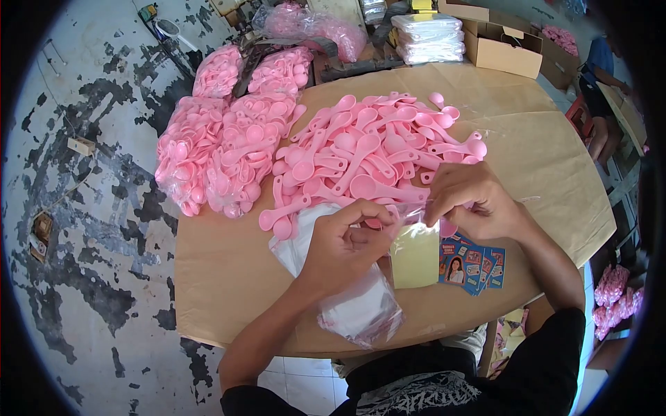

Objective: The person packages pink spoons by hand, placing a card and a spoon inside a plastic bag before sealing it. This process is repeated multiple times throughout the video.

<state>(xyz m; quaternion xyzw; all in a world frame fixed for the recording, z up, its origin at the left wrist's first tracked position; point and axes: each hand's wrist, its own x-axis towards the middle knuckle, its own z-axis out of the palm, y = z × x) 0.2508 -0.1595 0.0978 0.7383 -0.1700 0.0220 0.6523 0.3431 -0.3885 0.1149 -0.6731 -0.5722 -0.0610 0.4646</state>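
Note:
A small clear plastic bag [414, 213] is stretched between my two hands near the table's front, with a pale yellow card [416, 258] showing in or behind it. My left hand [352, 241] pinches the bag's upper left corner. On the other side, my right hand [473, 200] has its fingers closed at the upper right corner. Just beyond both hands lies a large heap of pink plastic spoons [368, 145]. A stack of clear plastic bags [361, 308] lies under and in front of my left hand. Blue printed cards [472, 265] are fanned out below my right hand.
Bulging clear bags of pink spoons [222, 149] stand at the table's left. Packs of plastic bags [429, 38] and an open cardboard box [506, 48] are at the back. Brown paper covers the table [555, 173]. Another person [602, 97] sits far right.

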